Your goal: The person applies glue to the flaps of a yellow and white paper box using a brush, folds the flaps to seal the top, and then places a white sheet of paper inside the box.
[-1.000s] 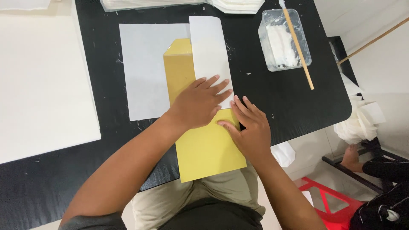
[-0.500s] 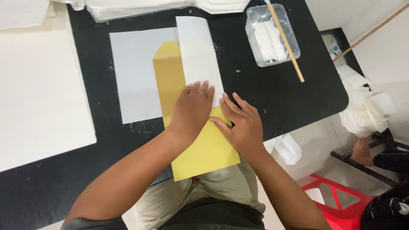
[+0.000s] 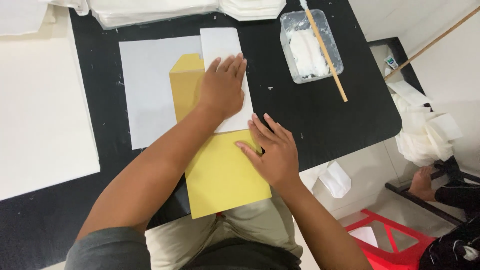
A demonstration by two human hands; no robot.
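Yellow envelope [image 3: 220, 165] lies flat on the black table [image 3: 310, 115], long axis running from the near edge away, flap end farthest, near end overhanging the edge. Left hand [image 3: 224, 90] presses flat on a white strip [image 3: 223, 50] laid along it, fingers extended, grasping nothing. Right hand [image 3: 272, 150] rests open-palmed on the yellow near half.

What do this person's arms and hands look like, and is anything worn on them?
Both hands, the left hand and the right hand, are bare: no gloves, rings or watch show. The forearms are uncovered too. A short dark grey sleeve covers the left upper arm near the shoulder. The right arm's sleeve is out of view.
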